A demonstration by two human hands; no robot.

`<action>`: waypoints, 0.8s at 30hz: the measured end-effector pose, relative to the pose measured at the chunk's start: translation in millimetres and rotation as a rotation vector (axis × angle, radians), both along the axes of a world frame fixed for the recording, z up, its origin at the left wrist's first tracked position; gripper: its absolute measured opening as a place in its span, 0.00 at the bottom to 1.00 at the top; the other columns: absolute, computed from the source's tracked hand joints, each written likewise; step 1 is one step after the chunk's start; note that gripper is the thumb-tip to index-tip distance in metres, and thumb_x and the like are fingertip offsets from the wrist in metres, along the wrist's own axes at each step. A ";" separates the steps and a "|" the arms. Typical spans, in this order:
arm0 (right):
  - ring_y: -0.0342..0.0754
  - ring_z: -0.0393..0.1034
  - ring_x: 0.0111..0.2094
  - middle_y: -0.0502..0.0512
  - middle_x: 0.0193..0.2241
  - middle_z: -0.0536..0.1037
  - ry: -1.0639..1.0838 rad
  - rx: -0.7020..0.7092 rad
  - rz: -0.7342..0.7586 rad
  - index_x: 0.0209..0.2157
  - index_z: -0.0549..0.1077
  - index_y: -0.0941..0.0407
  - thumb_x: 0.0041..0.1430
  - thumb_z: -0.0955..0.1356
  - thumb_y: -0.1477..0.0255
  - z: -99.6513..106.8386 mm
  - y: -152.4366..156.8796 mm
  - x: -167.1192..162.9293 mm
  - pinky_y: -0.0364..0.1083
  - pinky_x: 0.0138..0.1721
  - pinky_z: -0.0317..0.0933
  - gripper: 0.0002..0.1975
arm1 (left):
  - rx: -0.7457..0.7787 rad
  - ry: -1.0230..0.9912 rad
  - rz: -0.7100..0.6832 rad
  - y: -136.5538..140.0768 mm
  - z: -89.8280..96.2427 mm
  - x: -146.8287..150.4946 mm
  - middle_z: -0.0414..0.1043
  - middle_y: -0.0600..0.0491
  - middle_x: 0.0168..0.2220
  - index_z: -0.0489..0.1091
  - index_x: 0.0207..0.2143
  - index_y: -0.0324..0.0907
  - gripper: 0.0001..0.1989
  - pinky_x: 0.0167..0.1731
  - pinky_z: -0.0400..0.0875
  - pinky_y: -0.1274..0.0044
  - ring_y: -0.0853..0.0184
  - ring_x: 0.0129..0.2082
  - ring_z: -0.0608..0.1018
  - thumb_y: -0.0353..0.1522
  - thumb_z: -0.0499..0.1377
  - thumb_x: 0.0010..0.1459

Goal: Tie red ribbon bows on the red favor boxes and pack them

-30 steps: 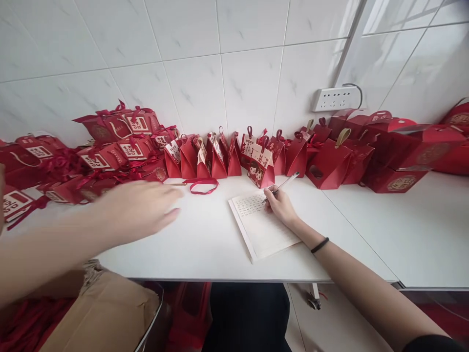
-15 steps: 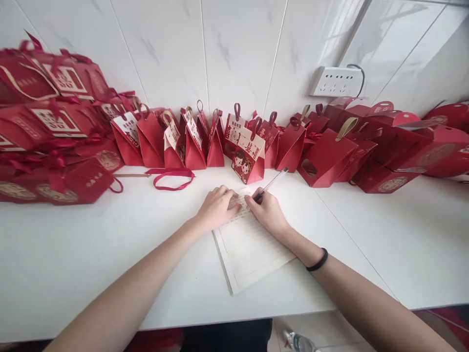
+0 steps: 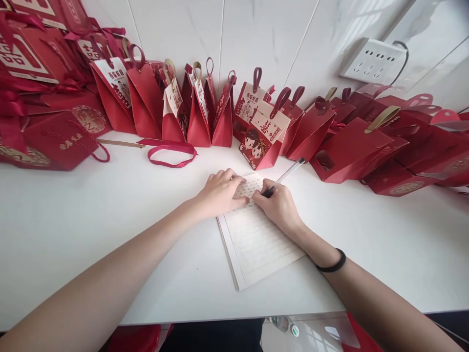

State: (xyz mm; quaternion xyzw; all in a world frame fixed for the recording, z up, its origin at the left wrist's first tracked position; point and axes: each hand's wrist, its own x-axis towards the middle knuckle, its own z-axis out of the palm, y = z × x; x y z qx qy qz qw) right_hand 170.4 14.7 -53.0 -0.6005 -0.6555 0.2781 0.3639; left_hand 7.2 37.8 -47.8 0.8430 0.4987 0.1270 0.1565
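Note:
A lined notebook [image 3: 264,244] lies tilted on the white table [image 3: 164,288], with rows of handwriting near its top. My left hand [image 3: 222,193] rests flat on the upper left of the page, thumb and fingers apart. In my right hand [image 3: 280,205] is a pen [image 3: 289,172] with a clear barrel and dark grip, its tip side toward the writing; the tip itself is hidden behind my fingers. A black band [image 3: 332,263] circles my right wrist.
Red gift boxes [image 3: 146,102] with loop handles line the wall, and larger red boxes [image 3: 62,132] are stacked at left. More boxes [image 3: 395,181] stand at right. A magenta ribbon [image 3: 172,155] lies on the table. A power strip [image 3: 372,61] sits by the wall.
The view has shifted and tilted, so the boxes appear higher at left and farther right. My right hand still holds the pen over the page; my left hand stays on the notebook.

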 end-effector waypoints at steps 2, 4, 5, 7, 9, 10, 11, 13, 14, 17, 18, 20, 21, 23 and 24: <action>0.38 0.44 0.19 0.42 0.14 0.51 -0.019 0.001 -0.011 0.18 0.52 0.55 0.44 0.62 0.72 0.8 -0.5 -0.4 0.38 0.18 0.42 0.11 | 0.008 -0.001 0.004 0.0 -0.6 0.1 0.62 0.46 0.47 0.64 0.52 0.40 0.25 0.49 0.58 0.66 0.56 0.48 0.65 0.41 0.55 0.54; 0.38 0.44 0.19 0.42 0.14 0.52 -0.023 0.000 -0.022 0.18 0.52 0.55 0.43 0.62 0.72 1.7 -1.1 -0.8 0.38 0.18 0.42 0.10 | 0.014 -0.001 0.007 -0.1 -1.4 0.1 0.62 0.46 0.47 0.64 0.52 0.40 0.25 0.49 0.58 0.66 0.56 0.48 0.65 0.41 0.55 0.54; 0.38 0.44 0.18 0.41 0.14 0.52 -0.020 0.000 -0.027 0.18 0.53 0.55 0.44 0.62 0.72 2.0 -1.4 -0.9 0.38 0.17 0.42 0.10 | 0.016 -0.001 0.007 -0.2 -1.7 0.1 0.62 0.46 0.47 0.64 0.52 0.40 0.25 0.48 0.58 0.66 0.56 0.48 0.65 0.41 0.55 0.54; 0.38 0.44 0.18 0.41 0.14 0.52 -0.014 -0.007 -0.035 0.18 0.53 0.55 0.44 0.62 0.72 2.3 -1.8 -1.1 0.38 0.17 0.42 0.10 | 0.018 -0.001 0.005 -0.4 -2.3 0.1 0.62 0.46 0.46 0.64 0.52 0.40 0.25 0.48 0.58 0.66 0.56 0.48 0.66 0.41 0.54 0.54; 0.38 0.43 0.18 0.41 0.14 0.51 -0.019 -0.011 -0.033 0.18 0.53 0.55 0.43 0.63 0.73 2.4 -1.8 -1.2 0.38 0.17 0.42 0.10 | 0.023 -0.003 0.005 -0.7 -2.7 0.4 0.63 0.46 0.46 0.64 0.52 0.40 0.25 0.48 0.59 0.66 0.56 0.48 0.66 0.42 0.55 0.54; 0.38 0.43 0.18 0.41 0.14 0.51 -0.024 -0.011 -0.034 0.18 0.52 0.55 0.43 0.63 0.73 2.4 -1.8 -1.3 0.38 0.17 0.42 0.11 | 0.026 -0.004 0.006 -0.7 -2.9 0.5 0.63 0.46 0.46 0.65 0.52 0.40 0.25 0.48 0.59 0.66 0.56 0.48 0.66 0.42 0.55 0.54; 0.38 0.43 0.19 0.41 0.14 0.51 -0.028 -0.007 -0.035 0.18 0.52 0.55 0.43 0.63 0.73 2.4 -1.7 -1.4 0.38 0.18 0.41 0.11 | 0.028 -0.005 0.008 -0.7 -2.9 0.7 0.63 0.46 0.46 0.65 0.52 0.40 0.25 0.48 0.59 0.66 0.56 0.48 0.66 0.42 0.55 0.54; 0.38 0.43 0.19 0.42 0.14 0.51 -0.033 0.000 -0.044 0.18 0.52 0.55 0.44 0.62 0.73 2.5 -1.4 -1.7 0.38 0.18 0.41 0.11 | 0.026 -0.007 0.008 -0.7 -2.9 0.8 0.63 0.47 0.46 0.64 0.52 0.40 0.25 0.48 0.59 0.66 0.56 0.48 0.66 0.42 0.55 0.54; 0.38 0.43 0.19 0.42 0.14 0.51 -0.032 -0.003 -0.047 0.18 0.52 0.55 0.44 0.62 0.73 2.6 -1.4 -1.8 0.38 0.18 0.41 0.11 | 0.025 -0.007 0.008 -0.8 -2.7 0.7 0.63 0.47 0.46 0.64 0.52 0.40 0.25 0.48 0.59 0.66 0.56 0.48 0.66 0.42 0.55 0.54; 0.39 0.43 0.19 0.42 0.14 0.51 -0.043 -0.007 -0.039 0.18 0.52 0.55 0.44 0.62 0.73 3.1 -1.6 -2.5 0.39 0.18 0.42 0.10 | 0.029 -0.004 0.009 -1.3 -2.0 0.3 0.63 0.47 0.46 0.65 0.51 0.41 0.25 0.48 0.59 0.66 0.56 0.48 0.66 0.42 0.55 0.54; 0.39 0.43 0.19 0.42 0.14 0.50 -0.050 0.000 -0.038 0.18 0.52 0.55 0.44 0.62 0.73 3.3 -1.9 -2.8 0.39 0.18 0.42 0.10 | 0.031 -0.003 0.009 -1.5 -1.7 0.1 0.63 0.47 0.46 0.65 0.51 0.41 0.24 0.48 0.59 0.66 0.56 0.48 0.66 0.42 0.55 0.54; 0.39 0.42 0.19 0.42 0.14 0.49 -0.056 0.015 -0.040 0.18 0.52 0.55 0.44 0.62 0.73 3.5 -2.4 -3.0 0.39 0.18 0.41 0.10 | 0.030 0.002 0.008 -1.9 -1.3 0.0 0.63 0.47 0.46 0.65 0.51 0.41 0.24 0.48 0.59 0.66 0.56 0.48 0.66 0.42 0.55 0.54; 0.39 0.42 0.19 0.42 0.14 0.49 -0.049 0.016 -0.036 0.18 0.52 0.55 0.44 0.62 0.73 3.4 -2.5 -2.7 0.39 0.18 0.41 0.10 | 0.031 0.003 0.006 -2.0 -1.3 -0.1 0.63 0.47 0.46 0.65 0.50 0.41 0.23 0.48 0.59 0.66 0.56 0.48 0.66 0.42 0.55 0.54; 0.38 0.43 0.18 0.42 0.14 0.50 0.007 0.016 -0.015 0.17 0.52 0.55 0.43 0.62 0.73 2.7 -1.8 -0.7 0.39 0.18 0.41 0.10 | 0.031 -0.002 -0.001 -1.9 -1.4 -0.3 0.63 0.47 0.46 0.65 0.50 0.41 0.23 0.48 0.59 0.66 0.56 0.48 0.66 0.42 0.55 0.54; 0.38 0.44 0.18 0.42 0.14 0.51 0.064 0.024 -0.013 0.17 0.52 0.55 0.42 0.62 0.73 2.1 -0.9 1.2 0.39 0.18 0.41 0.10 | 0.030 -0.010 -0.003 -1.8 -1.5 -0.6 0.63 0.47 0.46 0.65 0.50 0.41 0.23 0.48 0.59 0.66 0.57 0.49 0.66 0.42 0.55 0.54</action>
